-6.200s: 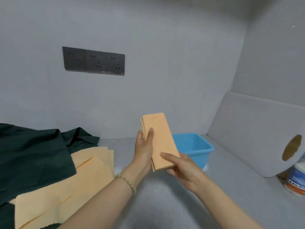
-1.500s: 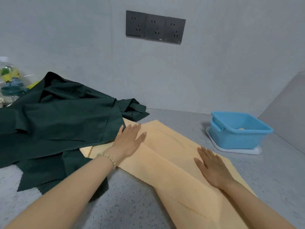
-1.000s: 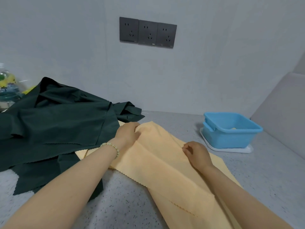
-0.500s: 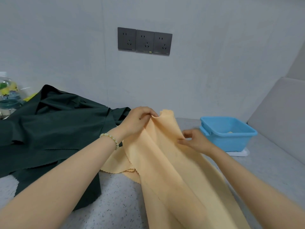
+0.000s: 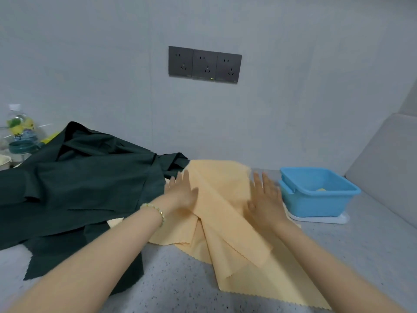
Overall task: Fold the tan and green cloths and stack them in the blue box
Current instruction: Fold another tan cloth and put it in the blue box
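A tan cloth [image 5: 228, 213] lies loosely folded on the grey counter, with a flap draped over its middle and zigzag edges toward me. My left hand [image 5: 184, 193] lies flat on its left side with fingers straight. My right hand [image 5: 265, 197] lies flat on its right side, fingers spread. A heap of dark green cloths [image 5: 74, 188] covers the counter to the left, touching the tan cloth. The blue box [image 5: 316, 204] stands to the right on a white tray, with a bit of tan cloth visible inside.
A triple wall socket [image 5: 205, 64] sits on the back wall. A clear bottle [image 5: 20, 129] and small containers stand at the far left behind the green heap. A grey slanted panel [image 5: 388, 175] rises at the right. Speckled counter [image 5: 180, 285] shows near me.
Both hands pinched the tan cloth's far edge and lifted it half a second ago. Now they have let go and lie flat on the cloth, which is back down on the counter.
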Available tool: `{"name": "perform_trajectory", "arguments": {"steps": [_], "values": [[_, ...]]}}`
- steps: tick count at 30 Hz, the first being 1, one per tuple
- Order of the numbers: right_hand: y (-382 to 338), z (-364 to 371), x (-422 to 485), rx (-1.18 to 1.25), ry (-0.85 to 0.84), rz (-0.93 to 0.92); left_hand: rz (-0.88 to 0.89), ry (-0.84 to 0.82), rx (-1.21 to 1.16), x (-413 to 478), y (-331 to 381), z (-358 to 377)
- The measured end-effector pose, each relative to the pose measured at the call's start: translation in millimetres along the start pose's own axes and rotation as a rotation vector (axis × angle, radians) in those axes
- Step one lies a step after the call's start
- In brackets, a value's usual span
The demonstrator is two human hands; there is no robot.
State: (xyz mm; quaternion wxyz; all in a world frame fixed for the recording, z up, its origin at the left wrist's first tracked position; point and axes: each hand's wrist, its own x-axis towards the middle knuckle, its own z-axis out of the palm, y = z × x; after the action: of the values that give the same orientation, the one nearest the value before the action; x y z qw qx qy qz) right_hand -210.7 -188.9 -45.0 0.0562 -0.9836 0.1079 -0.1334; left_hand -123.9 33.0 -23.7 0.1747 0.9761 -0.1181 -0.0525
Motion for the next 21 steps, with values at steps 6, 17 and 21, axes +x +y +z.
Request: {"name": "perform_trajectory", "arguments": {"steps": [6, 17, 21], "values": [[2.1, 39.3, -18.3, 0.233, -0.347, 0.005, 0.046, -0.141, -0.003, -14.6, 1.2, 40.7], [-43.3, -19.1, -30.8, 0.981, -0.209, 0.008, -0.189, -0.054, -0.359, -14.3, 7.3, 23.5], [-64.1, -42.4, -45.6, 1.272, -0.459, -0.116, -0.277, 0.045, -0.889, -7.3, -0.3, -2.5]]}}
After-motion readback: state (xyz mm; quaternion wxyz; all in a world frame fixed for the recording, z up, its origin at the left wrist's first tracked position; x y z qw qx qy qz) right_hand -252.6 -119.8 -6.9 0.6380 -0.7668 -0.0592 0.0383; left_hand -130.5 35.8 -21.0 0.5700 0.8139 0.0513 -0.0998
